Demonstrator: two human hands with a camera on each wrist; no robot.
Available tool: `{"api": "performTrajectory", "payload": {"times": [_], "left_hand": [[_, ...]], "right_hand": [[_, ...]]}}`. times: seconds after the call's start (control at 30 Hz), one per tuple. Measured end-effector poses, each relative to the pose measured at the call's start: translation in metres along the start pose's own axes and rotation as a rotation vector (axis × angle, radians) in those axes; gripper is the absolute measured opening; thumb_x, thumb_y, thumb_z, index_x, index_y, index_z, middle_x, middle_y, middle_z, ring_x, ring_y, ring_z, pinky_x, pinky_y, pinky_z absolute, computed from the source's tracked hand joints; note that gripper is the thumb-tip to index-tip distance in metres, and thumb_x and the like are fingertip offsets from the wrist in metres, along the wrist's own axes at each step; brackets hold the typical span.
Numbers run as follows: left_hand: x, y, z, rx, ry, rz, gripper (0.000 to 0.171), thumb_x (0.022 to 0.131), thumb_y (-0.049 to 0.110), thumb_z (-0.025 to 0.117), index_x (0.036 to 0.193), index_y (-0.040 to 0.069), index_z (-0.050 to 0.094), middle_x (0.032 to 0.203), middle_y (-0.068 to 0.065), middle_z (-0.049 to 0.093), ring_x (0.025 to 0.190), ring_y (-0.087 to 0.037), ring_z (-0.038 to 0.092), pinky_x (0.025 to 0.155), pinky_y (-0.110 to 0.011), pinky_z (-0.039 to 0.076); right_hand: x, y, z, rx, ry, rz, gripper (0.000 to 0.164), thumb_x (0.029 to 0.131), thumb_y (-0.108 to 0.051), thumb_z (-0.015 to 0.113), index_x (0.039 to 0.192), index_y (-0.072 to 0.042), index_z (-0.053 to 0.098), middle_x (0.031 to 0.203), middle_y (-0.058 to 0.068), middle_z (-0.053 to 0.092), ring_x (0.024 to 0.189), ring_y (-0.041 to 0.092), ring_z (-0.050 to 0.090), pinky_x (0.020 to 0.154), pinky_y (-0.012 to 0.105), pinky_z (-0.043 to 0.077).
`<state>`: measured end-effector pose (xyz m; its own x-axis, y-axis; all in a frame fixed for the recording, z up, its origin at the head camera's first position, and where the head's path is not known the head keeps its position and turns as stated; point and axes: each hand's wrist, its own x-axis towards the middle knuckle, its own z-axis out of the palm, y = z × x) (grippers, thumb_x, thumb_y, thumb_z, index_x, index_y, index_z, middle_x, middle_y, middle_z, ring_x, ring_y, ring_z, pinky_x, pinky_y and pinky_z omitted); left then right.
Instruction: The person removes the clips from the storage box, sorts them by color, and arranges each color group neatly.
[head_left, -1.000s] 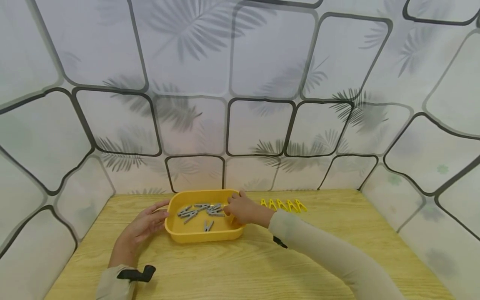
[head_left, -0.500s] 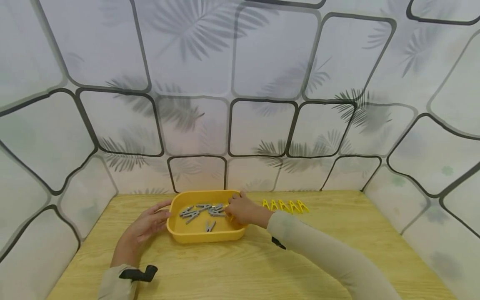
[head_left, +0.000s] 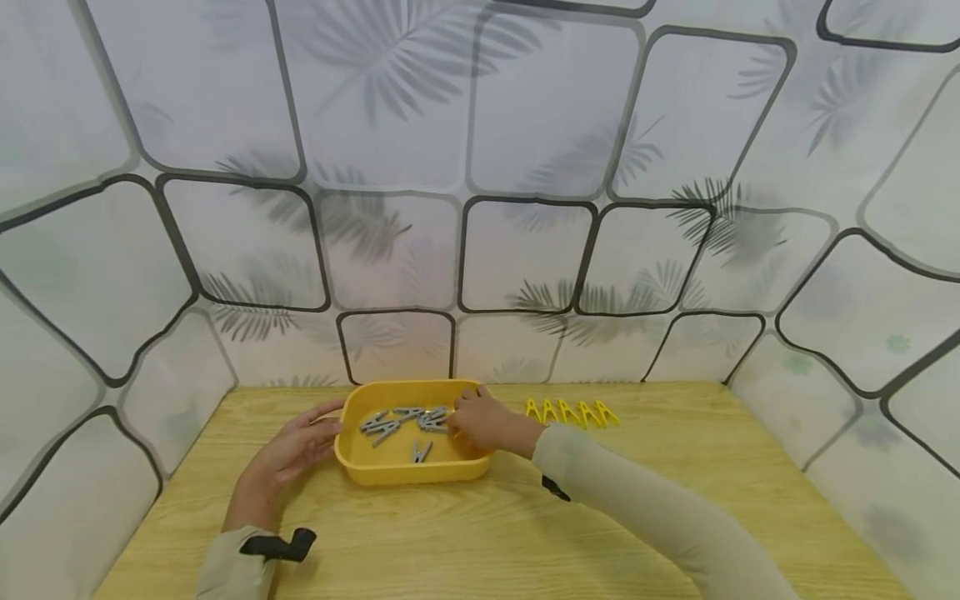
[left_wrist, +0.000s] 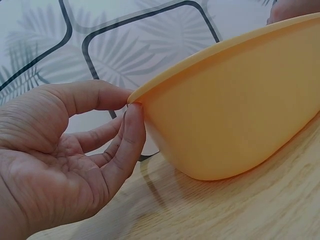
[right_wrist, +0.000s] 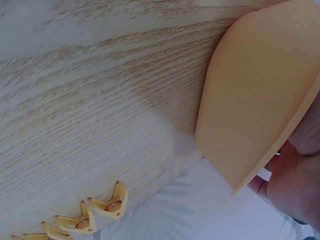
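A yellow plastic tub stands on the table with several grey clothespins lying on its floor. From the left side, my left hand holds the tub's end; in the left wrist view its thumb and a finger pinch the rim. My right hand reaches over the opposite end, fingers down inside the tub beside the grey clothespins. The tub wall hides most of those fingers in the right wrist view, so I cannot tell whether they grip anything.
Several yellow clothespins lie in a row to the right of the tub, near the back of the wooden table. Behind the table hangs a patterned curtain with leaf prints.
The whole head view shifts slightly. Both hands keep their places at the tub, the right fingers moving only a little, and the clothespins lie as before.
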<state>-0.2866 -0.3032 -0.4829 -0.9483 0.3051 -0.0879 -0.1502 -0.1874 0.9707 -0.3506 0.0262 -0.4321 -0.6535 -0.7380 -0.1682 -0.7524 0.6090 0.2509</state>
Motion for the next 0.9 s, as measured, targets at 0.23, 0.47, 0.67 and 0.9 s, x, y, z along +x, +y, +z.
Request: {"api": "performTrajectory", "payload": {"times": [0.23,0.47,0.67,0.9], "left_hand": [[0.002,-0.002,-0.003,-0.026,-0.043,0.035,0.032,0.108,0.007,0.048,0.13,0.029,0.057,0.112,0.008,0.073,0.1,-0.006,0.07,0.086,-0.023,0.059],[0.002,-0.003,-0.002,-0.027,-0.038,0.041,0.032,0.107,0.006,0.048,0.126,0.03,0.058,0.111,0.007,0.073,0.1,-0.006,0.071,0.086,-0.023,0.059],[0.003,-0.002,-0.002,-0.022,-0.015,0.026,0.031,0.107,0.007,0.05,0.127,0.029,0.058,0.111,0.007,0.074,0.101,-0.007,0.071,0.086,-0.024,0.059],[0.002,-0.001,-0.001,-0.013,-0.006,0.011,0.031,0.107,0.009,0.051,0.132,0.027,0.056,0.112,0.008,0.073,0.103,-0.007,0.069,0.086,-0.024,0.059]], "right_hand": [[0.0,-0.003,-0.001,-0.013,0.024,-0.054,0.025,0.093,-0.02,0.076,0.115,-0.033,0.075,0.113,-0.007,0.067,0.105,0.015,0.054,0.094,0.037,0.04],[0.0,-0.005,-0.005,-0.022,0.047,-0.067,0.026,0.091,-0.021,0.077,0.114,-0.032,0.075,0.114,-0.005,0.066,0.106,0.016,0.055,0.096,0.039,0.042],[-0.004,-0.002,-0.015,-0.01,0.094,-0.069,0.03,0.088,-0.026,0.082,0.117,-0.028,0.074,0.116,-0.003,0.067,0.106,0.017,0.055,0.096,0.041,0.042],[-0.011,0.009,-0.019,0.0,0.176,-0.077,0.03,0.087,-0.032,0.082,0.115,-0.026,0.073,0.112,-0.001,0.065,0.104,0.02,0.053,0.091,0.04,0.037]]}}
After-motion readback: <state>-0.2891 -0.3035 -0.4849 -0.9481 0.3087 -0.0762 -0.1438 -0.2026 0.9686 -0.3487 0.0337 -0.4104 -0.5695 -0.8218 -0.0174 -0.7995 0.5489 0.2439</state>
